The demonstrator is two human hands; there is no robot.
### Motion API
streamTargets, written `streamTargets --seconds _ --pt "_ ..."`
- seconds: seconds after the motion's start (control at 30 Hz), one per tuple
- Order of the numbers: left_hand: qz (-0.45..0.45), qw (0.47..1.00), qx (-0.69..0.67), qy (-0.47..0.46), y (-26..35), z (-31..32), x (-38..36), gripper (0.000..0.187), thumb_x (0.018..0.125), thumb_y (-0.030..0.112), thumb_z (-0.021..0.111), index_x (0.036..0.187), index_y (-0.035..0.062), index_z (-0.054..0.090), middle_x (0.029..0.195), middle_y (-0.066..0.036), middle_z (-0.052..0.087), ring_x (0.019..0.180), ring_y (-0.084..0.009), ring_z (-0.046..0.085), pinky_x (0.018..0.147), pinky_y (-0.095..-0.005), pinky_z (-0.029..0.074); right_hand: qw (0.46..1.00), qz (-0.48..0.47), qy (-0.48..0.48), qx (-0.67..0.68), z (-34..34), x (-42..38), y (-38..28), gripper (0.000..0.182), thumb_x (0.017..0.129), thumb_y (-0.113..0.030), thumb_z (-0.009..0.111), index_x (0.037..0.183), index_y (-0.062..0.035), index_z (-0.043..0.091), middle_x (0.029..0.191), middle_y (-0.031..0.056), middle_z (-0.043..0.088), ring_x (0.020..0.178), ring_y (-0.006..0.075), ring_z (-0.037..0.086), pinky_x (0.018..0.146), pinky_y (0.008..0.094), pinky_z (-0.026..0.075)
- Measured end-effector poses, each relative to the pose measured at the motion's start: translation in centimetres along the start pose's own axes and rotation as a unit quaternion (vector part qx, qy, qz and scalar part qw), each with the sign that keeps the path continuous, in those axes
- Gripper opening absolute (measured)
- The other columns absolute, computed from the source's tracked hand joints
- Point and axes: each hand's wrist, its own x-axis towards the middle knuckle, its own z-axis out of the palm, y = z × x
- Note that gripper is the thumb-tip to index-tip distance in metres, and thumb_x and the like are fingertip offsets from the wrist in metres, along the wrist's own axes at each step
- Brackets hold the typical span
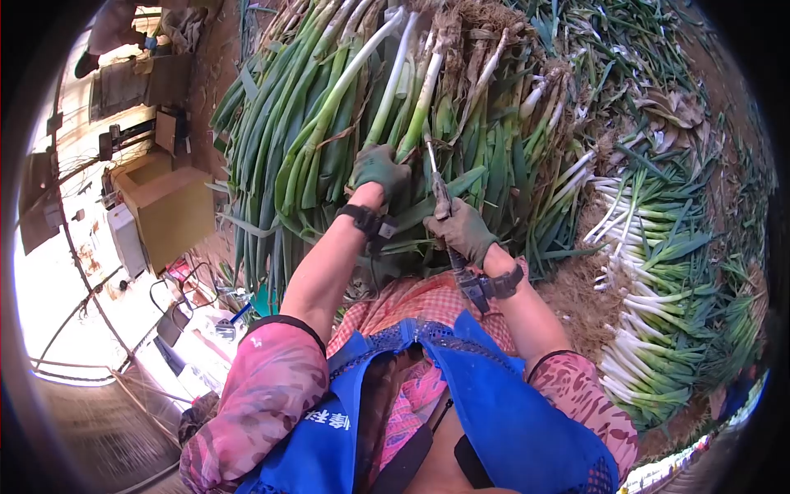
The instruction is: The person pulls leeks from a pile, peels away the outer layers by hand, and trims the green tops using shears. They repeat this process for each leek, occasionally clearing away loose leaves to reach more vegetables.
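A thick heap of long green onions (329, 90), roots away from me and leaves toward me, lies in front of my body. My left hand (380, 169), in a green glove, is closed around the leafy part of a green onion (424, 103) at the near side of the heap. To its right, my right hand (465, 230), also gloved, grips an air blow gun (442, 198). The thin metal nozzle points away from me over the leaves, and a dark lower part reaches back past the wrist. The gloves hide part of both the stalk and the tool's handle.
Green onions with bare white stems (642, 272) lie in a long row at the right. Loose leaf scraps (609, 49) cover the ground at the upper right. At the left stand a cardboard box (173, 206) and a folding-framed black item (174, 321).
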Motion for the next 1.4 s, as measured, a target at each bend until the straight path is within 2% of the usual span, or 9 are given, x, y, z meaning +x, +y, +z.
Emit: streamTargets --seconds 0.23,0.4,0.6,0.8,0.87,0.9,0.93,1.0,1.4 --pt "0.013 0.857 -0.514 -0.041 -2.4 -1.4 0.2 0.038 0.079 0.029 0.077 0.103 -0.0002 0.069 0.087 -0.001 0.068 0.077 -0.009 0.06 0.073 -0.024 0.049 0.996 -0.045 -0.032 -0.069 0.2 -4.7 -2.4 0.037 0.078 -0.033 0.072 0.091 -0.002 0.056 0.085 0.0185 0.067 0.084 0.0352 0.067 0.077 0.0402 0.052" --pt "-0.021 0.811 -0.573 -0.114 -1.9 -1.4 3.4 0.043 0.086 0.033 0.073 0.113 -0.0002 0.067 0.095 -0.005 0.07 0.08 -0.0109 0.062 0.073 -0.0264 0.05 0.998 -0.042 -0.019 -0.045 0.2 -3.6 -3.8 0.037 0.079 -0.031 0.072 0.092 0.0001 0.057 0.084 0.0177 0.067 0.084 0.0333 0.068 0.077 0.0388 0.053" --pt "-0.024 0.972 -0.23 -0.036 -1.9 3.2 0.9 0.057 0.068 0.027 0.082 0.113 -0.0016 0.06 0.097 -0.015 0.069 0.086 -0.0244 0.067 0.079 -0.0369 0.053 0.998 0.0 0.01 -0.069 0.8 -0.6 -2.1 0.043 0.078 -0.032 0.071 0.095 0.0049 0.06 0.09 0.0194 0.069 0.088 0.0315 0.069 0.078 0.0374 0.053" --pt "-0.005 0.927 -0.351 -0.133 -3.2 2.0 0.5 0.057 0.069 0.029 0.077 0.114 -0.0007 0.061 0.101 -0.017 0.07 0.091 -0.0272 0.069 0.081 -0.0368 0.054 0.999 -0.001 -0.004 -0.042 -1.5 9.7 -5.4 0.04 0.08 -0.035 0.067 0.094 0.0017 0.063 0.092 0.0195 0.071 0.087 0.0337 0.07 0.075 0.0392 0.055" --pt "0.009 0.923 -0.354 -0.147 -3.3 0.3 -0.7 0.051 0.073 0.027 0.075 0.113 -0.0025 0.063 0.098 -0.013 0.07 0.084 -0.0206 0.068 0.076 -0.0335 0.054 0.912 -0.217 0.016 -0.347 -2.2 13.5 -4.9 0.029 0.082 -0.032 0.061 0.093 -0.0054 0.065 0.093 0.0173 0.071 0.085 0.0341 0.07 0.073 0.0402 0.055" --pt "0.012 0.905 -0.391 -0.166 -3.9 0.4 -0.8 0.05 0.074 0.027 0.075 0.113 -0.0029 0.063 0.097 -0.013 0.07 0.083 -0.02 0.067 0.075 -0.0334 0.054 0.758 -0.355 0.053 -0.545 -2.6 15.8 -3.8 0.026 0.083 -0.031 0.06 0.093 -0.0071 0.065 0.093 0.0172 0.071 0.086 0.0348 0.069 0.073 0.0398 0.055" --pt "0.017 0.885 -0.428 -0.184 -4.2 0.5 -0.8 0.049 0.076 0.027 0.075 0.113 -0.0032 0.063 0.097 -0.013 0.07 0.082 -0.0195 0.067 0.075 -0.0332 0.054 0.787 -0.323 0.048 -0.524 -2.7 15.8 -3.9 0.028 0.082 -0.03 0.06 0.096 -0.0066 0.066 0.093 0.0175 0.071 0.088 0.0351 0.069 0.074 0.0389 0.055" --pt "-0.003 0.879 -0.435 -0.197 -4.4 0.5 -1.0 0.046 0.079 0.027 0.074 0.113 -0.0025 0.063 0.095 -0.01 0.068 0.079 -0.016 0.063 0.072 -0.0309 0.053 0.995 -0.03 0.006 -0.092 -2.0 9.5 -6.6 0.034 0.082 -0.032 0.061 0.104 -0.0062 0.067 0.097 0.0195 0.07 0.091 0.0359 0.068 0.077 0.0387 0.055" --pt "-0.068 0.807 -0.535 -0.242 -3.8 -0.8 -2.1 0.038 0.082 0.027 0.072 0.108 0.0001 0.064 0.089 -0.005 0.066 0.074 -0.0147 0.062 0.068 -0.0292 0.052 0.962 -0.198 -0.024 -0.189 -4.8 21.8 -7.5 0.026 0.085 -0.024 0.057 0.104 -0.006 0.062 0.079 0.0105 0.066 0.073 0.021 0.064 0.064 0.0319 0.049"
